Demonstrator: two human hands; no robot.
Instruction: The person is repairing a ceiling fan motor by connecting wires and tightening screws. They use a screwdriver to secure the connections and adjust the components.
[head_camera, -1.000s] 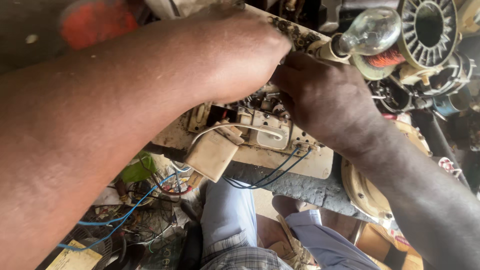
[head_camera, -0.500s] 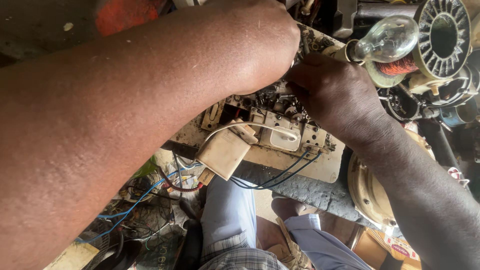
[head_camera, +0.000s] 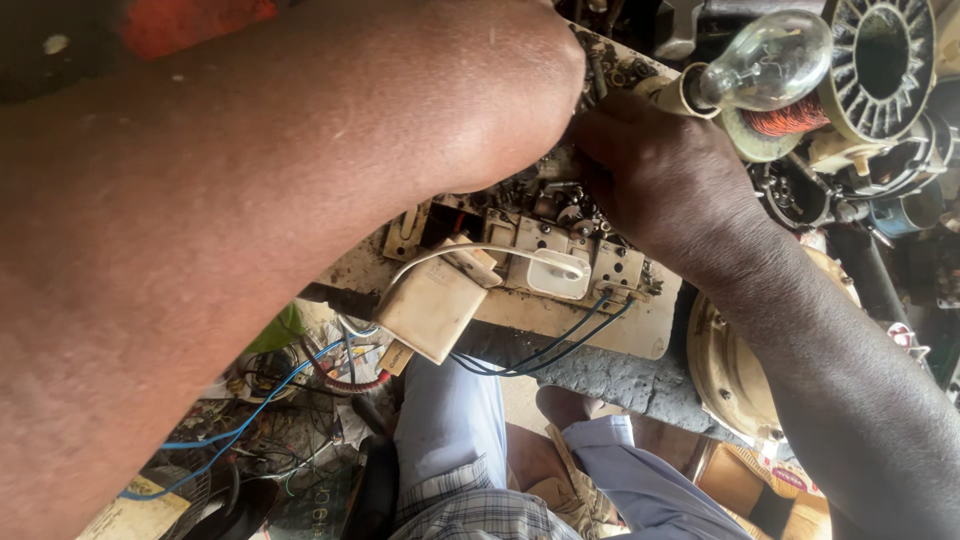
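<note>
Far left, low: tangle of blue wires (head_camera: 240, 425) and scrap on the floor. The left forearm (head_camera: 250, 220) fills most of the left and centre of the view and blocks the upper left part of the board (head_camera: 560, 320). Below the arm a cream box (head_camera: 432, 308) hangs at the board's lower left corner, a white cable (head_camera: 470, 252) looping from it along the front edge. White sockets (head_camera: 555, 272) sit along that front edge; dark wires (head_camera: 545, 350) droop from under them. Small parts crowd the board's middle, partly hidden. The board lies on a rough slab (head_camera: 600, 375). Under it, trouser legs (head_camera: 450, 430) and a sandalled foot (head_camera: 570, 470).

Left hand (head_camera: 520, 90): at the board's top edge, bent away from the camera, fingers out of sight; cannot tell if they are apart or together, or what they hold.

Right hand (head_camera: 660, 180): just beside the left, knuckles up, fingers curled down onto the board's upper middle. Grip hidden, cannot tell whether it clamps anything.

Right of the hands: clear bulb (head_camera: 765, 60) in a holder at the board's top right corner, just above the right hand. Beside it a copper coil (head_camera: 790, 118) and a round motor part (head_camera: 880, 65). More dark motor parts on the far right; a round metal housing (head_camera: 735, 370) sits below the right forearm.
</note>
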